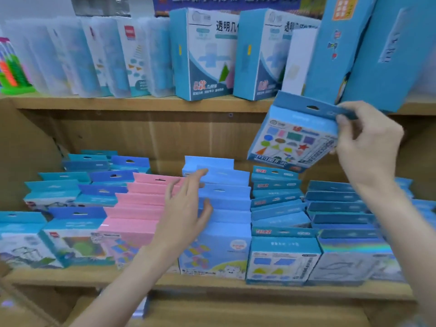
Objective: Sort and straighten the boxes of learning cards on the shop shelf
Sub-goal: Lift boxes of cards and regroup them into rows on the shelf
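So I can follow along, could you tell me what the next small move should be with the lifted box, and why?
Probably lower the shapes box, pinched by the right hand, into the blue row below it, whose front box shows similar shapes. The left hand rests on the light-blue row.

Upper shelf stock and shop fittings

A green-based bead abacus (pixel 13 67) is standing at the far left of the upper wooden shelf (pixel 141 103), with a row of translucent plastic cases (pixel 89 55) leaning just beside it. Two blue geometry-solid boxes (pixel 204 54) are standing upright near the middle, and tall blue cartons (pixel 377 48) are tilting at the right. A printed banner (pixel 226 3) is hanging behind them, and a brown cardboard backing (pixel 165 135) is lining the lower bay.
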Motion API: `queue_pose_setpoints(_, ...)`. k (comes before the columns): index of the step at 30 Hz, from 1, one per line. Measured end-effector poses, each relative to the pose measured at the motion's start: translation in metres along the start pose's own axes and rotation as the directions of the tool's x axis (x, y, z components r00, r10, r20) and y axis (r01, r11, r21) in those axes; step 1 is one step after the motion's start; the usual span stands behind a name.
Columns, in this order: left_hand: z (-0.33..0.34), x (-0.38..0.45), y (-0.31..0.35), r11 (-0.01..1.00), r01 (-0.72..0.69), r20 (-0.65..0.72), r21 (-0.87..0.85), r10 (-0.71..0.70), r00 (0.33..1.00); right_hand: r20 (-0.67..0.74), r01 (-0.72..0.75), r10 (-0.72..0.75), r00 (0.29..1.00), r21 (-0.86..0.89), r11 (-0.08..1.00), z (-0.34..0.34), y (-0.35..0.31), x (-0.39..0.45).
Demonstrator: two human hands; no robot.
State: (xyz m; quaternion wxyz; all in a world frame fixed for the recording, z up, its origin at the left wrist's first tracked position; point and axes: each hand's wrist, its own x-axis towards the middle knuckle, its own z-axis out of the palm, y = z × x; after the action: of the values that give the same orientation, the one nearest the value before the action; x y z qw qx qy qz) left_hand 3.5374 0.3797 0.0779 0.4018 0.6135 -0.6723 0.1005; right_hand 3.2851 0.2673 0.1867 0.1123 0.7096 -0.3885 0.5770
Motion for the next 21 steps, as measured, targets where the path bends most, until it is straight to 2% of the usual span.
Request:
queue_pose_setpoints(6,0.038,0.024,0.051,0.986,-0.163,0.064,-0.043,0.166,0.984,-0.017,-0.082,0.081,0.997,-0.092,0.992,-0.066,0.068,0.004)
queue_pose_setpoints(12,0.091,0.047,0.138,0.972,-0.192,0.09,-0.135,0.205,0.975,0.038,-0.072,0.081,0.996,-0.208,0.976,-0.119,0.146,0.007)
queue_pose_setpoints(16,0.119,0.052,0.18,0.958,-0.281,0.156,-0.054,0.286,0.946,0.074,-0.056,0.07,0.995,-0.182,0.982,-0.136,0.174,0.011)
queue_pose_setpoints(19,0.134,0.055,0.19,0.971,-0.239,0.295,0.0,0.228,0.928,0.069,0.075,-0.058,0.996,-0.279,0.957,-0.134,0.172,0.018)
queue_pose_setpoints(21,0.14,0.059,0.192,0.979,-0.196,0.384,0.054,0.161,0.909,0.071,0.11,-0.093,0.993,-0.298,0.948,-0.125,0.171,0.022)
